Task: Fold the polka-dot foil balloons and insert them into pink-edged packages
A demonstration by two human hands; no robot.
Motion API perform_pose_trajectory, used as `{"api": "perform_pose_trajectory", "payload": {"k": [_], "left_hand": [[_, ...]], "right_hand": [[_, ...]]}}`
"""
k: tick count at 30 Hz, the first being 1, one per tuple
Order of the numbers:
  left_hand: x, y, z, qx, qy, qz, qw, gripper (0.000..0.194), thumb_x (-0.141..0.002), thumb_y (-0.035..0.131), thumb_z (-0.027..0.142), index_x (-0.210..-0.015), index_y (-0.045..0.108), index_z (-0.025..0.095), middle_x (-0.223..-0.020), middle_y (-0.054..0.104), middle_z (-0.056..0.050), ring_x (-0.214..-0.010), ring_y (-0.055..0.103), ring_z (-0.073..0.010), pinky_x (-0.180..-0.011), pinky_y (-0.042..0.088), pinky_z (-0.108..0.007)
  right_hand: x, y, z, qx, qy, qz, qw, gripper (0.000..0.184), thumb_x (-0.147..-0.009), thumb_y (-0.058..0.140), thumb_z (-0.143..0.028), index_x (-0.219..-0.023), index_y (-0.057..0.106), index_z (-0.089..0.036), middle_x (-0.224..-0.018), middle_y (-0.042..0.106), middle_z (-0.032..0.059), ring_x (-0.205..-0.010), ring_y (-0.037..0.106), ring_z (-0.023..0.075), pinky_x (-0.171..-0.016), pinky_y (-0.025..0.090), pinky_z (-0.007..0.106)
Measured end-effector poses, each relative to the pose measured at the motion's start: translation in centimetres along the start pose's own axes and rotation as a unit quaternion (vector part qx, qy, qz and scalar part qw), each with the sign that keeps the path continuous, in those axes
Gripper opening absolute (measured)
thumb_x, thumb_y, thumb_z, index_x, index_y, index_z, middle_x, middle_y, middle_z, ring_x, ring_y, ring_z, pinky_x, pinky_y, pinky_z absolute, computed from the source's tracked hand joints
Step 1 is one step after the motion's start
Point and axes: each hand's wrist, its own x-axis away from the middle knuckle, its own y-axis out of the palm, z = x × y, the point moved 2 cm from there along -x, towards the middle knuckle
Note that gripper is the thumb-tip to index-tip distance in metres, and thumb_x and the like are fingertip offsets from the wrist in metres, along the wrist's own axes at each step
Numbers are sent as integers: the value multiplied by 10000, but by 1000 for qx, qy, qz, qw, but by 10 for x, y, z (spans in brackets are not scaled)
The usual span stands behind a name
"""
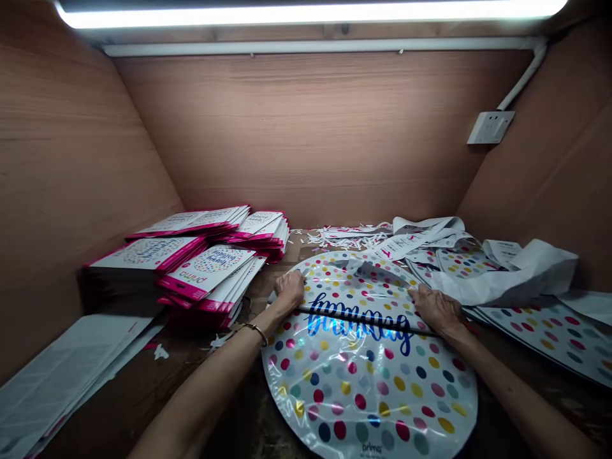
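A flat, round foil balloon [373,395] with coloured dots and blue lettering lies in front of me, its shiny film wrinkled. Across the lettering runs a dark crease, where the balloon looks partly folded over. At the left end of this crease, my left hand [289,290] is closed on the balloon's edge, a bracelet on its wrist. On the opposite side my right hand [436,308] grips the edge with bent fingers; some fingertips are hidden. More dotted foil balloons [549,328] lie in a flat pile beside my right hand.
Stacks of white and pink printed packets [208,271] stand at the left behind loose printed sheets [71,376]. Paper strips [511,274] cover part of the balloon pile, and paper scraps [342,236] lie along the back. Wooden walls [315,134] enclose the table under a tube light [310,14].
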Motion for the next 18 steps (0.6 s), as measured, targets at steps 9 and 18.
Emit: {"api": "perform_pose_trajectory", "payload": {"k": [9,18], "left_hand": [[64,-9,-13,-56,388,12,920,315,-854,470,204,-1162,509,147,-1284,480,-132,-1214,385,-295,-1034,248,-467],[25,-24,-19,-38,268,39,962,150,-751,515,45,-646,563,142,-654,608,-66,-674,596,-196,-693,437,-304]], "right_hand": [[59,-14,20,20,-350,133,927,474,-786,429,-144,-1256,478,-187,-1237,559,97,-1131,498,258,-925,405,418],[21,-33,23,-4,-248,97,964,245,-730,464,-49,-631,639,-189,-683,661,56,-625,613,190,-583,422,289]]}}
